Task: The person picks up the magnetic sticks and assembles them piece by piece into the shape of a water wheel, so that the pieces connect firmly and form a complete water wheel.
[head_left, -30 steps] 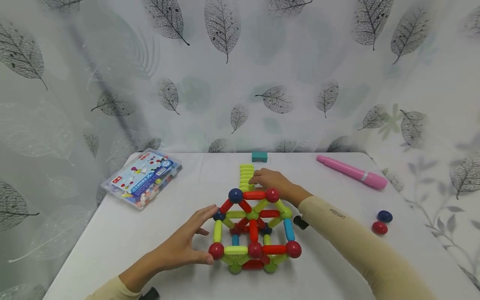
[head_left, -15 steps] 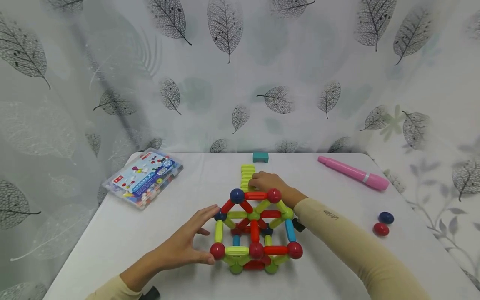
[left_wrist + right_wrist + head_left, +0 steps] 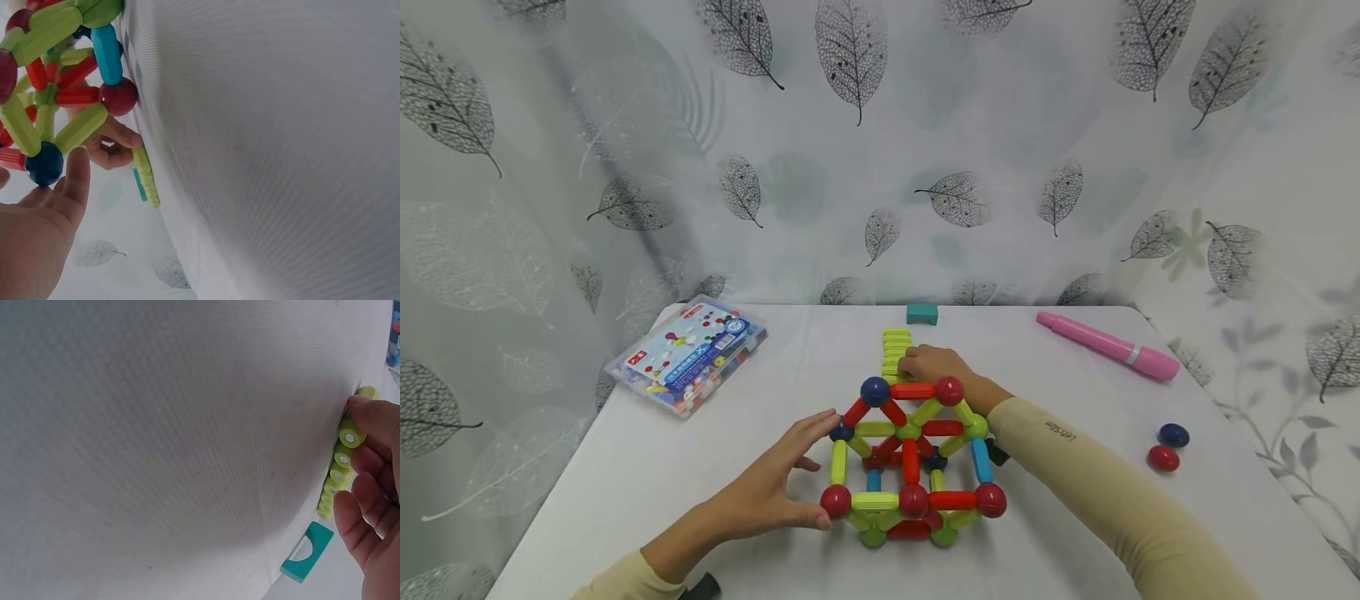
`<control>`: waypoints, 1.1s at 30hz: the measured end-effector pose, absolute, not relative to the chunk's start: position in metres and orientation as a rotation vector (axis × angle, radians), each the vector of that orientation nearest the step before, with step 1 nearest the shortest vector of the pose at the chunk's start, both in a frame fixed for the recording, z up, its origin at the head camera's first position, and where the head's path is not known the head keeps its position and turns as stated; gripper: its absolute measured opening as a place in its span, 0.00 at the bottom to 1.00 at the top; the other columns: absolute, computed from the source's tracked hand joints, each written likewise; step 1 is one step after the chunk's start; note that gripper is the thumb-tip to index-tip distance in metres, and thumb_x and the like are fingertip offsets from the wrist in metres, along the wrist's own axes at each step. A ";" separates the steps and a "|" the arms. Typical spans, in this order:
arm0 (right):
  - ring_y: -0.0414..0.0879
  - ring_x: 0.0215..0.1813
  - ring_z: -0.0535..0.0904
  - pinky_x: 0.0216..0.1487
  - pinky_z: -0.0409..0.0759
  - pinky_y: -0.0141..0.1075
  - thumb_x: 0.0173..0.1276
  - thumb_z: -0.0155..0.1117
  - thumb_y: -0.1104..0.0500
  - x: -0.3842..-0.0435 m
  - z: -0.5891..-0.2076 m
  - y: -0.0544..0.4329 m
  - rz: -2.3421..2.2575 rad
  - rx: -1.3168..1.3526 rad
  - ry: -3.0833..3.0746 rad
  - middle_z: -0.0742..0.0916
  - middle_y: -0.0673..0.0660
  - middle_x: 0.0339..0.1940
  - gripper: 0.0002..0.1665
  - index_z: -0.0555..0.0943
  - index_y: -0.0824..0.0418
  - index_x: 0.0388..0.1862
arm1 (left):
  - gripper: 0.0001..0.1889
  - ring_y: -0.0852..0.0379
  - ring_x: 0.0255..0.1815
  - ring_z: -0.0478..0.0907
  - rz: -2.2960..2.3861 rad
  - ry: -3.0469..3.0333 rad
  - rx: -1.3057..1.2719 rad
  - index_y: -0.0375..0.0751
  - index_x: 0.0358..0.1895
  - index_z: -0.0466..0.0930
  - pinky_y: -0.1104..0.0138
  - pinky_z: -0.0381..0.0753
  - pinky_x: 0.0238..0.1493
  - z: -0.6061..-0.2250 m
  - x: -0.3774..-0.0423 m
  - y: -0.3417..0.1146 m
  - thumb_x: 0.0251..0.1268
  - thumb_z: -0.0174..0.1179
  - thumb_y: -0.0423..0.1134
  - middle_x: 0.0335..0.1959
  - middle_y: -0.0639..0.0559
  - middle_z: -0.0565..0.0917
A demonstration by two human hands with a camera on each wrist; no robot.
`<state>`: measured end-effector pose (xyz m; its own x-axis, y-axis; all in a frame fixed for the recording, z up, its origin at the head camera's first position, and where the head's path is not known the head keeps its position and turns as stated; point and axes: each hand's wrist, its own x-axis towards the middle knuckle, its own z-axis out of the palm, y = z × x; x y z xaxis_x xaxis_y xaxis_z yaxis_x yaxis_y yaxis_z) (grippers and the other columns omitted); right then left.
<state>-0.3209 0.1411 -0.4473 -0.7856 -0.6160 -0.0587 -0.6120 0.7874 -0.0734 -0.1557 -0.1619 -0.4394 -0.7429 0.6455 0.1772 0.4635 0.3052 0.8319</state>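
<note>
A frame of magnetic rods and balls (image 3: 911,460) in red, yellow-green and blue stands on the white table. My left hand (image 3: 760,479) spans its left side, fingertips at a dark blue ball (image 3: 45,164) and thumb beside a red ball (image 3: 836,502). The left fingers are fairly straight. Behind the frame, my right hand (image 3: 943,367) is at the near end of a row of yellow-green magnetic rods (image 3: 896,346). In the right wrist view, its thumb and a curled finger pinch a near rod (image 3: 351,435); the other rods lie side by side beyond.
A teal block (image 3: 922,314) with a round cut-out sits past the row. A clear case of parts (image 3: 687,357) lies back left, a pink marker-shaped tube (image 3: 1107,345) back right. Dark blue (image 3: 1173,435) and red (image 3: 1163,458) balls lie at right. A leaf-patterned curtain (image 3: 805,200) hangs behind.
My right hand has shifted slightly down toward the near end of the rod row. The left hand and the frame keep their places; the view has shifted a little.
</note>
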 end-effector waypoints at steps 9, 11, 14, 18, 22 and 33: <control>0.45 0.45 0.78 0.48 0.82 0.41 0.58 0.79 0.52 -0.314 -0.438 0.148 -0.119 -0.876 2.904 0.84 0.51 0.41 0.21 0.85 0.54 0.49 | 0.53 0.46 0.75 0.65 1.410 2.384 1.032 0.58 0.83 0.51 0.54 0.84 0.56 -0.438 -0.156 -0.161 0.58 0.75 0.49 0.82 0.52 0.54; 0.45 0.44 0.78 0.48 0.83 0.41 0.56 0.80 0.53 -0.310 -0.433 0.152 -0.164 -0.822 2.909 0.84 0.51 0.40 0.22 0.85 0.55 0.49 | 0.53 0.46 0.74 0.65 1.409 2.388 1.033 0.57 0.83 0.51 0.54 0.84 0.55 -0.437 -0.156 -0.161 0.58 0.76 0.48 0.82 0.52 0.54; 0.46 0.43 0.78 0.50 0.83 0.42 0.55 0.82 0.55 -0.302 -0.425 0.159 -0.231 -0.745 2.910 0.85 0.51 0.40 0.24 0.84 0.55 0.49 | 0.53 0.46 0.74 0.65 1.405 2.395 1.024 0.56 0.83 0.51 0.54 0.84 0.55 -0.437 -0.155 -0.161 0.57 0.76 0.48 0.82 0.52 0.54; 0.46 0.44 0.79 0.53 0.84 0.43 0.57 0.82 0.57 -0.292 -0.417 0.171 -0.364 -0.682 2.926 0.86 0.50 0.40 0.22 0.83 0.55 0.49 | 0.53 0.47 0.74 0.66 1.403 2.394 0.994 0.60 0.82 0.51 0.54 0.84 0.55 -0.437 -0.155 -0.161 0.57 0.76 0.50 0.82 0.52 0.54; 0.46 0.42 0.80 0.49 0.85 0.42 0.62 0.78 0.55 -0.281 -0.409 0.186 -0.528 -0.658 2.963 0.86 0.50 0.38 0.16 0.83 0.55 0.46 | 0.52 0.47 0.74 0.66 1.401 2.390 0.984 0.62 0.82 0.51 0.53 0.84 0.55 -0.437 -0.156 -0.161 0.58 0.75 0.50 0.82 0.52 0.54; 0.51 0.43 0.79 0.41 0.83 0.40 0.74 0.63 0.51 -0.231 -0.376 0.230 -1.081 -0.404 2.868 0.86 0.56 0.46 0.23 0.81 0.62 0.61 | 0.52 0.47 0.74 0.66 1.388 2.389 0.995 0.60 0.82 0.51 0.53 0.84 0.55 -0.436 -0.157 -0.160 0.58 0.75 0.50 0.82 0.53 0.54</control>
